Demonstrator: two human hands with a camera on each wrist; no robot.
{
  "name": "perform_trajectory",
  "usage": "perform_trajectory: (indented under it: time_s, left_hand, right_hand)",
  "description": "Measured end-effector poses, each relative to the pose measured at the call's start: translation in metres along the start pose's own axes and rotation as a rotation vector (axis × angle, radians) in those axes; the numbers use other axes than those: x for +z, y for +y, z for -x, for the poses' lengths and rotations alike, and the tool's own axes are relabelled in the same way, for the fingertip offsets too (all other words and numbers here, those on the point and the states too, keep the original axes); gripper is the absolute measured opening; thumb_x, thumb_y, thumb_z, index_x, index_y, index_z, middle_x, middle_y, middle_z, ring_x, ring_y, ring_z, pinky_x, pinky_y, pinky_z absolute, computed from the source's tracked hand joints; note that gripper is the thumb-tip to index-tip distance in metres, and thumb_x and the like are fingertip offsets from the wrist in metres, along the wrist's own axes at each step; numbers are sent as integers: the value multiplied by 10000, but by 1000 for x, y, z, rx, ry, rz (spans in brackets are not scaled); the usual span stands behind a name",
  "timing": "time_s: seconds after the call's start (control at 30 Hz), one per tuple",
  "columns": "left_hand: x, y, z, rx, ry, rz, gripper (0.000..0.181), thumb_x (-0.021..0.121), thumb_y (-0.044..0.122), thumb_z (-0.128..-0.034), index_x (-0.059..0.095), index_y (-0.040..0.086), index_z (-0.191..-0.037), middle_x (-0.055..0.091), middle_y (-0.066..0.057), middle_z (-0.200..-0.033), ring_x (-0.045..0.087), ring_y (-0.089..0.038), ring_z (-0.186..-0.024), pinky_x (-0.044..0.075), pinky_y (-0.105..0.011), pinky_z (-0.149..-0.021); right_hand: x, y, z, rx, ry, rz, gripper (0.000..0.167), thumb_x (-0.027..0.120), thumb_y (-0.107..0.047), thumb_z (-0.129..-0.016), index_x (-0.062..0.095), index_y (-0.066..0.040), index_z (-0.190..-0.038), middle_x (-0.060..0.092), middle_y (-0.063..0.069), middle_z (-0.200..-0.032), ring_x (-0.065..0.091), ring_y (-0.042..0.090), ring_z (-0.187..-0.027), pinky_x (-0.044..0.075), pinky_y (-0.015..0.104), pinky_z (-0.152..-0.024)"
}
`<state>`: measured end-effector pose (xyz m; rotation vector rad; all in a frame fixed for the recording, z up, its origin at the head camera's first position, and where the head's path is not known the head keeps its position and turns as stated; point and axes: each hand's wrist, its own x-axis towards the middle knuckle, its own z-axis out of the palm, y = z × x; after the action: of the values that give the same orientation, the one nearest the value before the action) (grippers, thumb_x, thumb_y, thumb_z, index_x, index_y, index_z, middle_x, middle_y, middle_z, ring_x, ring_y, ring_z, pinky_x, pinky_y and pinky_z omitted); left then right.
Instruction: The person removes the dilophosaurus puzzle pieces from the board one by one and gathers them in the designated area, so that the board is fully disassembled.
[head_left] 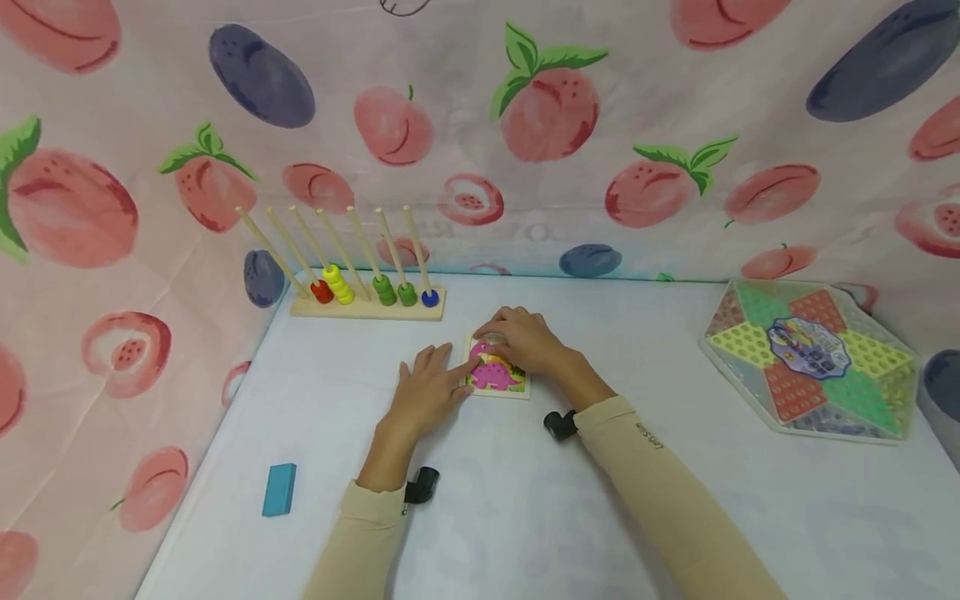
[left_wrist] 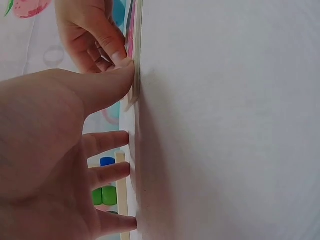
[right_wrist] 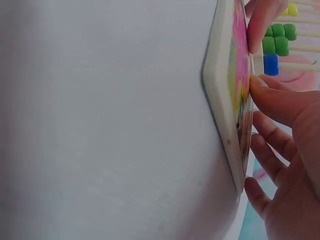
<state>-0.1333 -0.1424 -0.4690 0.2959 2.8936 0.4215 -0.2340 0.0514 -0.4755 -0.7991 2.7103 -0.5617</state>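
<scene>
A small wooden dinosaur puzzle (head_left: 497, 377) lies flat on the white table, with a pink dinosaur on a green and yellow picture. My left hand (head_left: 429, 390) rests at its left side, index finger on the picture and thumb at the board's edge. The other left fingers are spread on the table, as the left wrist view shows. From the far right, my right hand (head_left: 525, 340) covers the puzzle's upper part. In the right wrist view its thumb (right_wrist: 277, 102) presses on the picture, while its slightly bent fingers (right_wrist: 270, 155) touch down along the far edge.
A wooden bead rack (head_left: 367, 310) with upright pegs and coloured beads stands at the back left. One blue block (head_left: 279, 490) lies at the front left. On the right is a hexagonal clear-covered game board (head_left: 813, 362). Fruit-patterned cloth (head_left: 465, 125) hangs behind the table.
</scene>
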Motion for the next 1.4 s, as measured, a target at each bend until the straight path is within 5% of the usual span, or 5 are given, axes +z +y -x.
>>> perform_trajectory:
  time_s: [0.3,0.7,0.9,1.1,1.4]
  left_hand:
    - [-4,-5,0,41,13,-42,455,629,413,-999,566,376,-1448,406,-139,-1632,333,-425,-1529,313,-780,-1131]
    - [-9,-6,1,24,-29,-25,518,699,393,-951,566,363,-1451,392,-101,-1647,304,-387,-1554,290,-762,-1157]
    - [-9,-6,1,40,-24,-44,501,681,374,-962,566,364,-1450,404,-99,-1641,325,-385,-1546,308,-762,-1147]
    - [-10,-7,-1,54,-18,-52,499,677,369,-966,565,363,-1452,409,-98,-1639,339,-383,-1540,319,-757,-1143]
    - [-10,-7,0,43,-26,-43,502,679,376,-964,563,364,-1452,396,-92,-1649,324,-377,-1550,313,-752,-1152]
  right_hand:
    - [-4,-7,0,16,-26,22,375,710,-355,-958,681,-321,-1331,618,43,-1339,541,261,-1271,427,547,-1111]
    - [-14,-20,-7,56,-122,13,354,689,-271,-983,647,-234,-1333,593,86,-1396,539,300,-1314,399,619,-1131]
    - [-15,-20,-8,60,-135,9,243,685,-251,-984,705,-246,-1226,567,86,-1420,526,314,-1330,400,635,-1120]
    - [-14,-14,-10,43,-126,-9,379,700,-267,-973,651,-258,-1349,572,80,-1427,528,299,-1347,400,626,-1132]
    - [-13,-5,-10,-8,-120,39,381,718,-374,-950,680,-309,-1324,609,44,-1316,568,255,-1258,455,555,-1088]
